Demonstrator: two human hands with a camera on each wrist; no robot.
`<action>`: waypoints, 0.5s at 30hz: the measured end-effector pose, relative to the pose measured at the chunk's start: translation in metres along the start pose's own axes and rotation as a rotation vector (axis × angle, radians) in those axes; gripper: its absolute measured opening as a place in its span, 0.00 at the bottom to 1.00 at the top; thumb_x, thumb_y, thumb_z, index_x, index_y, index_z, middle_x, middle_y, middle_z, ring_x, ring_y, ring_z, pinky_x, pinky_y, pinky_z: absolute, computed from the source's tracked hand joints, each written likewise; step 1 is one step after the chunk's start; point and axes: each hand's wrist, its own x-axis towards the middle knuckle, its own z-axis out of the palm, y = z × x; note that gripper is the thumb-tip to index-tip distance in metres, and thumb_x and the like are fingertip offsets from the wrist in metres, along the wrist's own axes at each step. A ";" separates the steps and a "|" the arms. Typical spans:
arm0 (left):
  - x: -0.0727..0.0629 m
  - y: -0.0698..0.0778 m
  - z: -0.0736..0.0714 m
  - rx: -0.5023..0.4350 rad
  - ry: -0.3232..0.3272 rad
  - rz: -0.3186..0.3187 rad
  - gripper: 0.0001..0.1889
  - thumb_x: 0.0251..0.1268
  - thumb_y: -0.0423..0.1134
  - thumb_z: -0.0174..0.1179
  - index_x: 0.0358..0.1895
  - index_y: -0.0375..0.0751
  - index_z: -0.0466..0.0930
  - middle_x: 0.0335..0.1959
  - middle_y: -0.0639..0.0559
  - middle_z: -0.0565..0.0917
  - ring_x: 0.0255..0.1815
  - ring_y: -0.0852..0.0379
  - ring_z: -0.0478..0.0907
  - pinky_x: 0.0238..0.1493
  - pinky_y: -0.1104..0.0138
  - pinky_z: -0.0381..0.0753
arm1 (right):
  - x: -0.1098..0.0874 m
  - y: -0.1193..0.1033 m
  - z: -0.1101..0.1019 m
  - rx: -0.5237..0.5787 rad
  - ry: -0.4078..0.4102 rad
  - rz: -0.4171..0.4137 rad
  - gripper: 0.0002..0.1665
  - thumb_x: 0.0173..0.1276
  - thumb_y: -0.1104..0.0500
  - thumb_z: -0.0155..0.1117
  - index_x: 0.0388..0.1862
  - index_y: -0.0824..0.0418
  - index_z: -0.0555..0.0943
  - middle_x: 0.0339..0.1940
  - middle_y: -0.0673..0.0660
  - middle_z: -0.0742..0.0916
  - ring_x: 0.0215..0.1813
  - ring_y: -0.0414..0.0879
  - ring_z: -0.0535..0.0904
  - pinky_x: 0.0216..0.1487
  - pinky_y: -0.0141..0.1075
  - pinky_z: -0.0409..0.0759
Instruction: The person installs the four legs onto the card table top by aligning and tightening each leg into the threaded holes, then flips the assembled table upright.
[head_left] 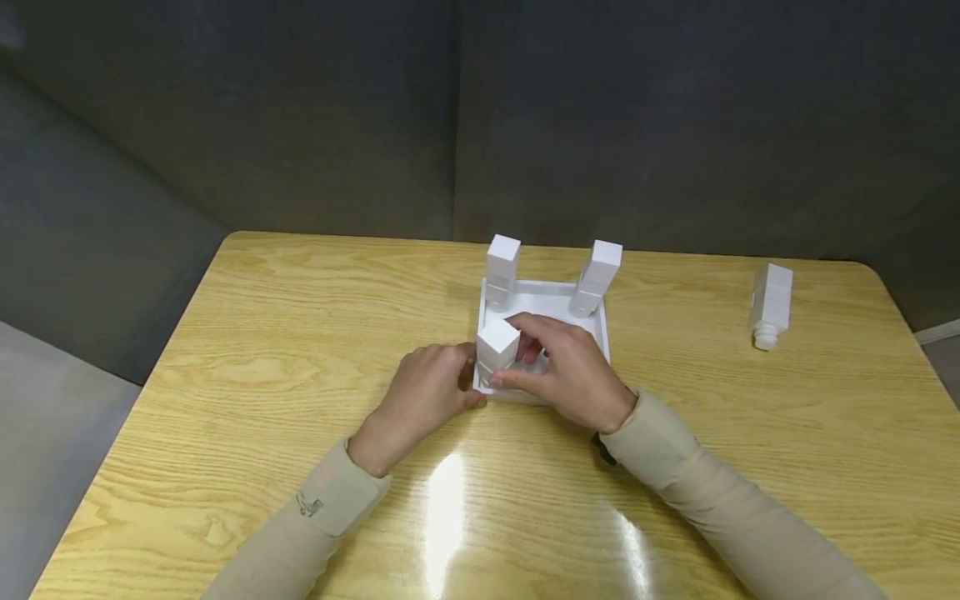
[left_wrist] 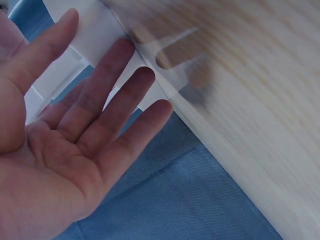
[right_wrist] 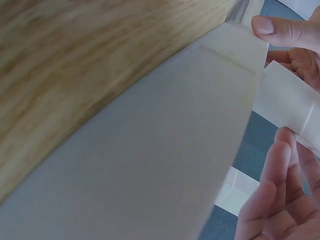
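Note:
A shallow white tray (head_left: 609, 360) with raised walls lies on the table with white square posts standing at its corners. My right hand (head_left: 576, 371) pinches the front-left post (head_left: 498, 343) between thumb and fingers; this post stands nearly upright. At the front-left corner of the tray, my left hand (head_left: 427, 385) holds the wall, thumb on the front side and forefinger by the left side. In the left wrist view the other fingers (left_wrist: 117, 120) of that hand are stretched out. The foot of the front-left post is partly hidden by my right thumb.
Two more posts stand at the tray's back corners, one at the left (head_left: 502, 271) and one at the right (head_left: 598, 275). A loose white post (head_left: 772, 298) with a round stepped end lies at the right on the wooden table (head_left: 262, 333). Dark panels (head_left: 337, 125) rise behind the table.

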 end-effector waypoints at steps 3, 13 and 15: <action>0.000 0.000 0.000 -0.002 0.002 -0.002 0.22 0.52 0.32 0.87 0.49 0.31 0.89 0.30 0.50 0.86 0.30 0.56 0.78 0.35 0.59 0.80 | 0.001 0.000 0.001 0.009 0.003 0.009 0.32 0.57 0.55 0.90 0.58 0.60 0.85 0.36 0.50 0.86 0.39 0.44 0.82 0.41 0.47 0.83; 0.000 0.000 0.000 0.002 0.006 0.003 0.22 0.52 0.32 0.87 0.50 0.32 0.89 0.29 0.51 0.86 0.29 0.57 0.77 0.33 0.60 0.78 | -0.001 -0.001 0.000 0.007 0.002 0.045 0.29 0.59 0.55 0.89 0.54 0.61 0.85 0.34 0.49 0.85 0.38 0.45 0.83 0.39 0.41 0.79; 0.000 -0.001 0.000 0.007 0.008 0.005 0.22 0.52 0.32 0.87 0.50 0.31 0.89 0.28 0.51 0.85 0.29 0.57 0.76 0.32 0.61 0.77 | -0.001 -0.001 -0.001 0.013 0.002 0.050 0.27 0.60 0.56 0.89 0.54 0.61 0.85 0.34 0.49 0.86 0.38 0.45 0.83 0.39 0.41 0.79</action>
